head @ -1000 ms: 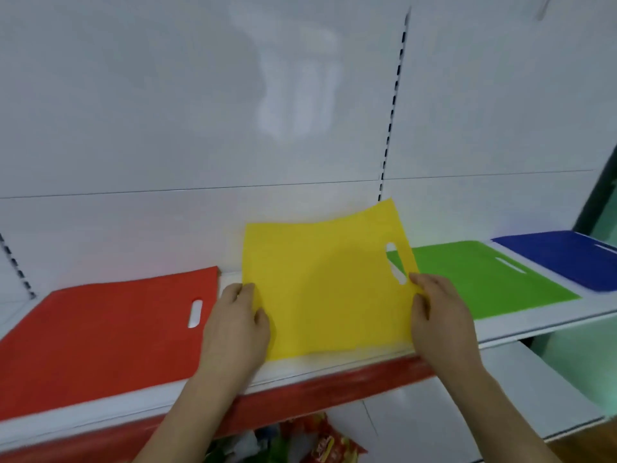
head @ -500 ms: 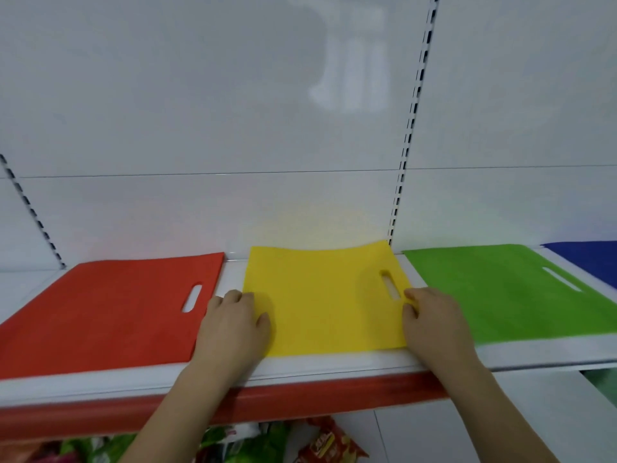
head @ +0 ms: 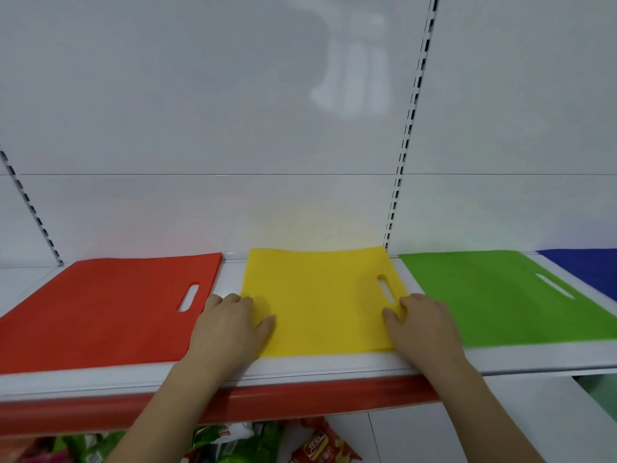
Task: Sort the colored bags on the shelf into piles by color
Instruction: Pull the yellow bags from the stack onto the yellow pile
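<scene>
Snack packets point(head: 310, 442): nearest, below the shelf.
Shelf point(head: 334, 365): white, with a red front strip.
Left hand point(head: 230, 324): grip spread, fingers flat on the yellow bag's left edge.
Right hand point(head: 422, 324): grip curled, fingers pressing the bag's right edge near the handle slot.
Yellow bag point(head: 324, 295): flat on the shelf, between the red bag point(head: 110, 309) and the green bag point(head: 494, 295).
Blue bag point(head: 587, 265): far right, beyond the green one.

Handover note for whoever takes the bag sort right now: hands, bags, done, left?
Left hand: fingers flat, pressing the yellow bag's left edge.
Right hand: rests on its right edge by the handle slot; whether it pinches is unclear.
Bags lie flat on the shelf, left to right: red bag, yellow, green bag, blue bag, apart.
Done: four colors separated.
Left: release the yellow bag; no unsorted bags visible.
</scene>
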`<state>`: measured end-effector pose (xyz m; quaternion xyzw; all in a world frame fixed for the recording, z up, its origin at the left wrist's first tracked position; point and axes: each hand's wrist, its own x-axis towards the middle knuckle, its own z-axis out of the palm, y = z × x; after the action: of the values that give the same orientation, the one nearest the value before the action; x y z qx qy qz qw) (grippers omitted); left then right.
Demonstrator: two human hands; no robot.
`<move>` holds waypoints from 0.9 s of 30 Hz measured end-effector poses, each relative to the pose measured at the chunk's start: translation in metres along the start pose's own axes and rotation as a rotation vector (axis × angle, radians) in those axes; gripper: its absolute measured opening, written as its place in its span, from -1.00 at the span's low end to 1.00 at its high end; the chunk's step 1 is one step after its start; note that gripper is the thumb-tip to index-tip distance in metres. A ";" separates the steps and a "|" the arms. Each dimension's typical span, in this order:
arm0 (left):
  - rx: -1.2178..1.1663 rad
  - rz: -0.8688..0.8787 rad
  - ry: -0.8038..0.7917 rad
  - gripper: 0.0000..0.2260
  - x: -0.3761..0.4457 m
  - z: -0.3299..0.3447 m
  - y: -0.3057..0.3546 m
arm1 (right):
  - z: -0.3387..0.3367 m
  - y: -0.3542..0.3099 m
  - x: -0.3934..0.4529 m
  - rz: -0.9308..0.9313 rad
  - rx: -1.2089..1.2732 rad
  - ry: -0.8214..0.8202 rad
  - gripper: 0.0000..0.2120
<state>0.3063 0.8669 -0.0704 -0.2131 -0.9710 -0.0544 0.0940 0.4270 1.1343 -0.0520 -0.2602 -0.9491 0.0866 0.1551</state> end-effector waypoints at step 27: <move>-0.407 -0.190 0.625 -0.62 -0.161 -0.093 -0.177 | 0.000 -0.229 -0.124 -0.513 0.435 0.336 -0.55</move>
<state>0.3893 0.6281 -0.0240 -0.1096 -0.8802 -0.3170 0.3358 0.4207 0.8752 -0.0268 0.0145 -0.9042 0.2004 0.3769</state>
